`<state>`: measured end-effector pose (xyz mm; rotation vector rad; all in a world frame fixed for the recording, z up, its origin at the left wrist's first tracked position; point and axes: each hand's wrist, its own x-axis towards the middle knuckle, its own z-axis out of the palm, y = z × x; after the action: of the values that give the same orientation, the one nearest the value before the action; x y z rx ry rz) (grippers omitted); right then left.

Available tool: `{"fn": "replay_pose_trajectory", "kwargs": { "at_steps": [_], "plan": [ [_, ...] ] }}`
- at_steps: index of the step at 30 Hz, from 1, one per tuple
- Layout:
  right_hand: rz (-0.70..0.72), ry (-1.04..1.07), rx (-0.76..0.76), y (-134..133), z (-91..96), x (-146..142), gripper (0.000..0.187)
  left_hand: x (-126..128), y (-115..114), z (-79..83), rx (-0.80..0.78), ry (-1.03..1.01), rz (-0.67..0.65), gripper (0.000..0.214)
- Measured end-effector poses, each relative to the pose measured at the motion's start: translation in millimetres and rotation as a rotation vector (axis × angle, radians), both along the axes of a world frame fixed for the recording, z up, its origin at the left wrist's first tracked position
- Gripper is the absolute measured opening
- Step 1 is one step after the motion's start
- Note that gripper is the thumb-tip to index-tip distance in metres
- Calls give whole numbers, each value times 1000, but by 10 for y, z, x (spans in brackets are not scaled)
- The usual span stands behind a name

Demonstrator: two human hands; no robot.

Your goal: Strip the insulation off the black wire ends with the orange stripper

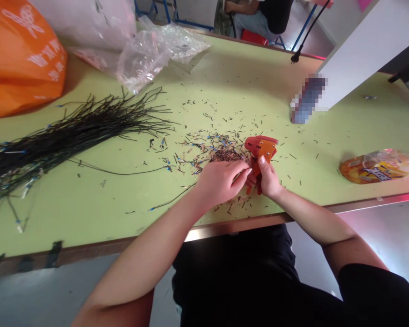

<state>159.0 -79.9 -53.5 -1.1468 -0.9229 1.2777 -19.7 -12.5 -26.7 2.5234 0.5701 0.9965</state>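
Room to pass lies along the lime-green tabletop [71, 213] at lower left; the long bundle of black wires [78, 131] obstructs above it, the white rectangular upright [361, 54] at upper right.

A crumpled orange plastic bag [20, 59] is showing large white printed lettering [44, 61], and a glossy orange snack packet [371, 167] is showing a bold brand label [378, 175]; neither is clearly legible.

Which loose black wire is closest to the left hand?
The short black wire, blue-tipped at its far end, which runs right up to the left hand. The longer loose wire curves out from the big bundle and stops farther away.
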Motion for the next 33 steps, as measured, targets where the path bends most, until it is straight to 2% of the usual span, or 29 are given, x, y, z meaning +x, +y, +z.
{"fn": "replay_pose_trajectory", "kwargs": {
  "at_steps": [3,6,8,11,13,16,18,23,28,30,33],
  "plan": [
    [-31,83,5,25,54,-7,59,-11,-2,21,-62,-7,-31,21],
    [-24,180,41,56,127,21,60,-31,29,53,-281,-37,-43,22],
    [59,251,39,65,175,56,61,-36,78,57,-493,-117,-12,26],
    [269,316,-30,49,196,106,62,-22,160,34,-746,-281,29,32],
    [397,326,-63,25,163,121,63,-1,188,20,-902,-330,-62,40],
    [511,330,-92,-6,90,115,62,32,172,19,-1169,-334,-297,48],
    [556,346,-107,-12,67,111,59,47,143,17,-1280,-367,-356,47],
    [631,366,-109,5,106,153,57,47,139,-14,-1373,-444,-275,47],
    [706,275,-141,7,118,192,56,-8,253,1,-1278,-583,-68,55],
    [694,237,-142,2,122,194,54,-28,296,7,-1264,-622,-33,58],
    [666,175,-129,-5,139,198,41,-35,332,-11,-1246,-618,-12,63]
  ]
}}
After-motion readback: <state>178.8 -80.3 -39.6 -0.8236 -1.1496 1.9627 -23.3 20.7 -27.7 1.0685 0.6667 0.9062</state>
